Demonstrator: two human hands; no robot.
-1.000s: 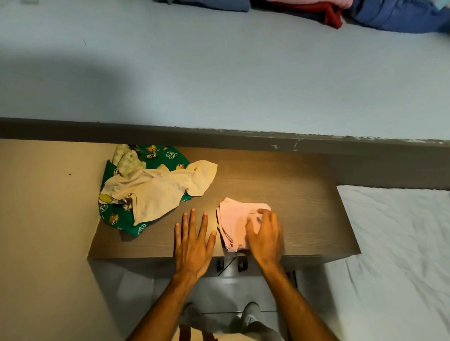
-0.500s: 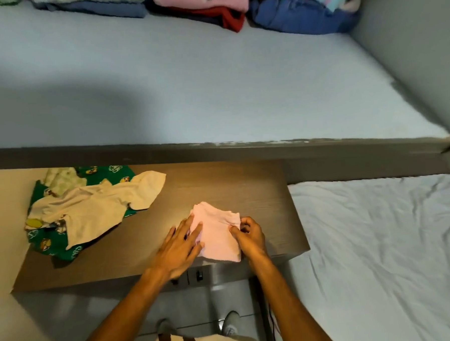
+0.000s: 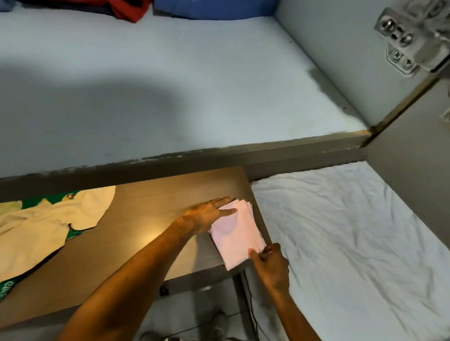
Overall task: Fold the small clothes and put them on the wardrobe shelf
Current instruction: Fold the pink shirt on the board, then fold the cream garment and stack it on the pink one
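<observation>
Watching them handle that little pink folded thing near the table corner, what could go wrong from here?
The pink folded cloth overhangs the wooden table corner; it might slip off toward the white sheet. The right hand pinches only one corner, so lifting could undo the fold. The left hand rests flat, not gripping.

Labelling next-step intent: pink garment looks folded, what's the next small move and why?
Probably lift the pink garment toward the wardrobe shelf: it lies as a compact fold at the table's corner, the right hand pinching its near edge, the left hand flat on its far side.
</observation>
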